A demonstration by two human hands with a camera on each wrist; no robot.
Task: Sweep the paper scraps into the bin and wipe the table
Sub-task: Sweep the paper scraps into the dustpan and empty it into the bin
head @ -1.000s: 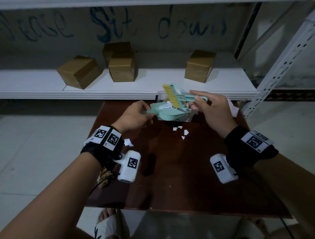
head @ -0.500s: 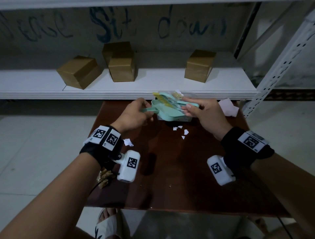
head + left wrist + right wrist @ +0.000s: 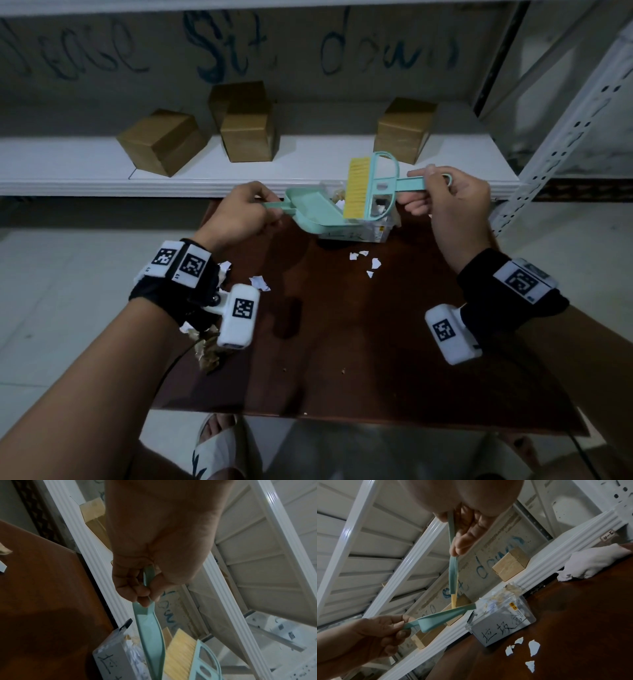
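Observation:
My left hand (image 3: 239, 214) grips the handle of a mint green dustpan (image 3: 315, 212), tilted over the clear bin (image 3: 356, 233) at the far edge of the brown table (image 3: 342, 342). My right hand (image 3: 448, 202) holds the mint brush (image 3: 370, 186) by its handle, its yellow bristles lying on the pan's lip above the bin. The bin (image 3: 503, 626) holds scraps. Several white paper scraps (image 3: 370, 263) lie in front of it, another scrap (image 3: 259, 283) near my left wrist. In the left wrist view my fingers (image 3: 137, 588) curl round the dustpan handle (image 3: 147, 615).
A crumpled white cloth (image 3: 594, 563) lies at the table's far right corner. Brown crumpled paper (image 3: 205, 353) sits at the left table edge. Three cardboard boxes (image 3: 246, 133) stand on the white shelf (image 3: 102, 164) behind the table. A metal rack upright (image 3: 561, 137) rises at right.
The brush has turned upright, bristles facing me, and sits over the pan's lip. The dustpan has tipped further toward the bin, and its white scraps no longer show.

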